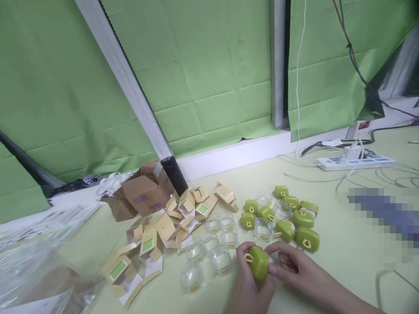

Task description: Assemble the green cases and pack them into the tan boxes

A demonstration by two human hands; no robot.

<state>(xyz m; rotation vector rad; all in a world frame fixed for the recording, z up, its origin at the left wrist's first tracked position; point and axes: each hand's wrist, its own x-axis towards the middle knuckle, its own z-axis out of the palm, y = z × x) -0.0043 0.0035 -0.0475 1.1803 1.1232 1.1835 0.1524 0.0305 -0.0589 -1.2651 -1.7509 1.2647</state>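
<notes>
A small rounded green case (259, 263) with a yellow loop is held above the table's front part. My left hand (249, 283) wraps around it from the left and below. The fingertips of my right hand (293, 265) press on its right side, with the thumb at its lower right. Several similar green cases (307, 238) lie just beyond my hands, some showing a white part. Clear plastic cups (221, 259) with small gold labels stand to the left of my hands, and a few more sit among the green cases.
Opened tan cartons (152, 244) pile up on the left, near a brown cardboard box (145, 187) and a black cylinder (174, 175). Clear plastic bags (29, 266) lie at far left. A white power strip (356, 163) with loose cables sits at back right, before green curtains (209, 65).
</notes>
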